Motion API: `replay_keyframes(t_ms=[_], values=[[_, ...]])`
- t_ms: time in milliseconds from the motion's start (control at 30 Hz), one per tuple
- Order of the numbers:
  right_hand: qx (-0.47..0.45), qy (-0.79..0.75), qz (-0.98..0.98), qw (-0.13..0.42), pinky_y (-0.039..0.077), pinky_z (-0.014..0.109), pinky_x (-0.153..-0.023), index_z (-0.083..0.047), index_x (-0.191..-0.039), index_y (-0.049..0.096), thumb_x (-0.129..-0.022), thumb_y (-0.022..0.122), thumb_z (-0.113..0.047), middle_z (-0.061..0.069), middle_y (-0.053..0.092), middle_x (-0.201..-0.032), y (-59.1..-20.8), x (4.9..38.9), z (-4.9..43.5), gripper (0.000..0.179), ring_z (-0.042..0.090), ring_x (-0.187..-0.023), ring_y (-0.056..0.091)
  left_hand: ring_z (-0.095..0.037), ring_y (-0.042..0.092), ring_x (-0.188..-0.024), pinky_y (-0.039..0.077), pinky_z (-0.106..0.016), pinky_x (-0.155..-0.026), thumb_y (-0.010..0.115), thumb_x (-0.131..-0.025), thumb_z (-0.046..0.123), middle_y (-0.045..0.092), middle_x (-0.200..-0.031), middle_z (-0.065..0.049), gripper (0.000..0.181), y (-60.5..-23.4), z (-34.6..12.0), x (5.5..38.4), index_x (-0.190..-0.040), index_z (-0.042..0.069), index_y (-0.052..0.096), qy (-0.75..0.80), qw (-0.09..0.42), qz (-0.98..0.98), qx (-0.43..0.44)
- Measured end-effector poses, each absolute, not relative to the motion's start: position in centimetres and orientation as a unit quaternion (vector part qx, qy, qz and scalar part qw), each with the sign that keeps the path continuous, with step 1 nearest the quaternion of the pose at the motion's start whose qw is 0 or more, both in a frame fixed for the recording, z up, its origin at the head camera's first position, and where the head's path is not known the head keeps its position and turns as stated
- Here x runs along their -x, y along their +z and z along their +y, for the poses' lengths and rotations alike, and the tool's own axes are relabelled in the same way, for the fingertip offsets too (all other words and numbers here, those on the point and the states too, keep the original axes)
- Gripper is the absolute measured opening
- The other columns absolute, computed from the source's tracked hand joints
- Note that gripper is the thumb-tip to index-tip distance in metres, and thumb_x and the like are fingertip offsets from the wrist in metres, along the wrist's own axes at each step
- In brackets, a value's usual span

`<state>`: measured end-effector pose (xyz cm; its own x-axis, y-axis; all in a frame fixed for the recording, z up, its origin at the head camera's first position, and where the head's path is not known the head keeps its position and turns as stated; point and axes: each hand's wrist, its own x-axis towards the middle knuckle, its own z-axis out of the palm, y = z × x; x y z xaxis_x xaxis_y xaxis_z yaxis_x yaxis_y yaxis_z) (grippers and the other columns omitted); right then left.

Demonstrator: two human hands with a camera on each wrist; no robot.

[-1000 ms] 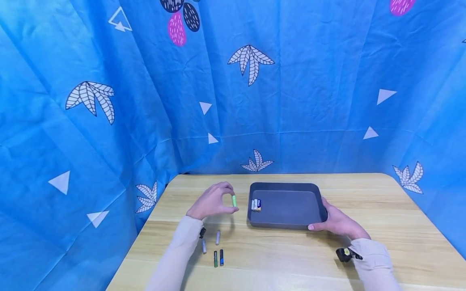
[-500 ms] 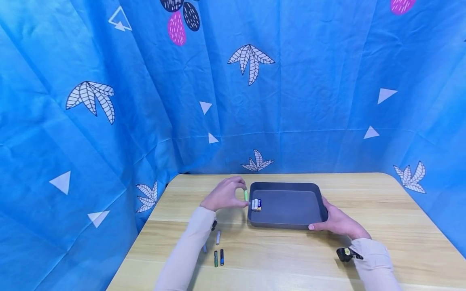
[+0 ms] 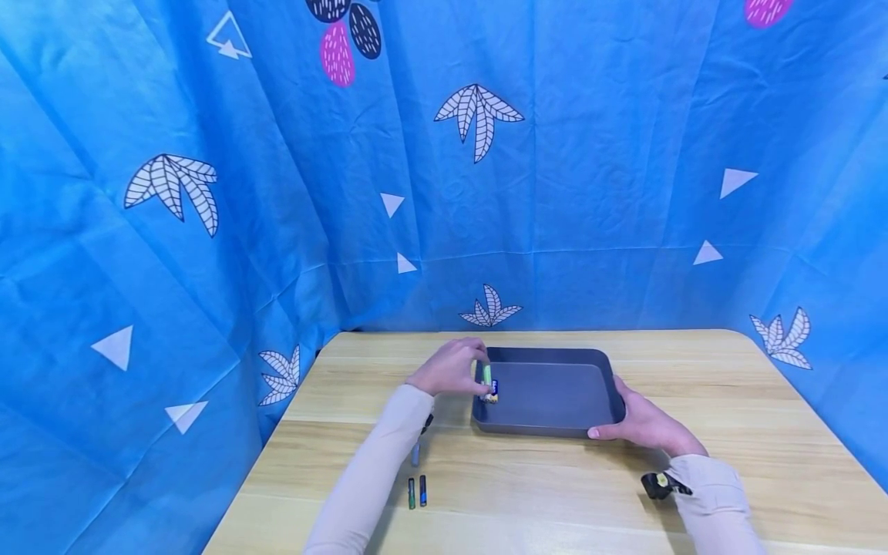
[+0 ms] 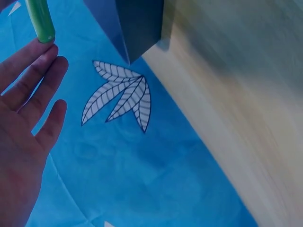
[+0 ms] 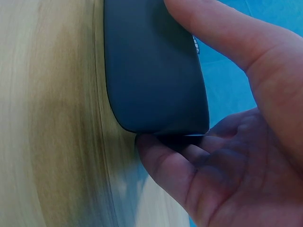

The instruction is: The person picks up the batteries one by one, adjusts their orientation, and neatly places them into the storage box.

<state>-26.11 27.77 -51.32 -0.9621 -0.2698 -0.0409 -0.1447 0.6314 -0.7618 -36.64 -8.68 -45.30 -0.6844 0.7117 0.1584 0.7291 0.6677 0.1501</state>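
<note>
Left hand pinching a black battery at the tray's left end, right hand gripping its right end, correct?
Not black: the left wrist view shows a green battery. The left hand pinches it there; the right hand grips the right end of the tray.

Left grip [image 3: 449, 368] pinching; right grip [image 3: 647, 416] clasping, thumb [image 5: 227, 28] extended.

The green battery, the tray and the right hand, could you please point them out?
Green battery [image 4: 41, 20]: left wrist view, its visible side.
Tray [image 3: 551, 395]: head view, bare inside floor.
Right hand [image 3: 649, 421]: head view, middle of the hand.
</note>
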Motion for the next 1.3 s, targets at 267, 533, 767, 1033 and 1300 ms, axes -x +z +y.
replay_keyframes(t_ms=[267, 533, 767, 1033, 1300], values=[[0.123, -0.417, 0.898, 0.071, 0.034, 0.071, -0.115, 0.01, -0.161, 0.003, -0.075, 0.092, -0.037, 0.043, 0.026, -0.159, -51.3, 26.1, 27.8, 0.132, 0.06, -0.146, 0.032, -0.018, 0.068, -0.108, 0.056, -0.032, -0.103, 0.084, -0.079, 0.047, 0.07, -0.12, -0.002, 0.047, -46.4, -7.0, 37.5, -0.107, 0.01, 0.079, -0.078, 0.024, -0.911, 0.405], [0.125, -0.413, 0.9, 0.068, 0.035, 0.071, -0.115, 0.01, -0.161, 0.004, -0.075, 0.092, -0.038, 0.043, 0.027, -0.159, -51.4, 26.3, 27.8, 0.132, 0.059, -0.146, 0.033, -0.017, 0.069, -0.109, 0.055, -0.032, -0.104, 0.084, -0.08, 0.047, 0.071, -0.123, -0.003, 0.044, -47.6, -6.4, 38.2, -0.103, 0.01, 0.079, -0.06, 0.002, -0.914, 0.402], [0.116, -0.414, 0.9, 0.076, 0.031, 0.072, -0.117, 0.012, -0.16, 0.002, -0.075, 0.091, -0.038, 0.043, 0.022, -0.161, -51.4, 26.2, 27.8, 0.133, 0.061, -0.147, 0.027, -0.014, 0.068, -0.104, 0.056, -0.029, -0.099, 0.082, -0.081, 0.052, 0.07, -0.121, 0.0, 0.049, -48.7, -5.9, 38.5, -0.108, 0.012, 0.077, -0.033, -0.006, -0.918, 0.396], [0.113, -0.413, 0.9, 0.078, 0.027, 0.073, -0.118, 0.011, -0.16, 0.002, -0.075, 0.092, -0.038, 0.044, 0.019, -0.161, -51.3, 26.1, 27.8, 0.134, 0.062, -0.147, 0.025, -0.014, 0.066, -0.109, 0.054, -0.03, -0.103, 0.081, -0.081, 0.058, 0.069, -0.123, 0.002, 0.052, -49.5, -5.5, 38.5, -0.108, 0.014, 0.077, -0.002, -0.008, -0.921, 0.389], [0.102, -0.41, 0.902, 0.087, 0.025, 0.073, -0.119, 0.012, -0.16, 0.0, -0.075, 0.092, -0.039, 0.044, 0.014, -0.162, -51.2, 26.0, 27.7, 0.135, 0.062, -0.149, 0.02, -0.015, 0.066, -0.109, 0.055, -0.029, -0.101, 0.082, -0.081, 0.058, 0.07, -0.121, 0.002, 0.053, -49.9, -5.4, 38.6, -0.11, 0.014, 0.076, 0.0, -0.007, -0.92, 0.391]])
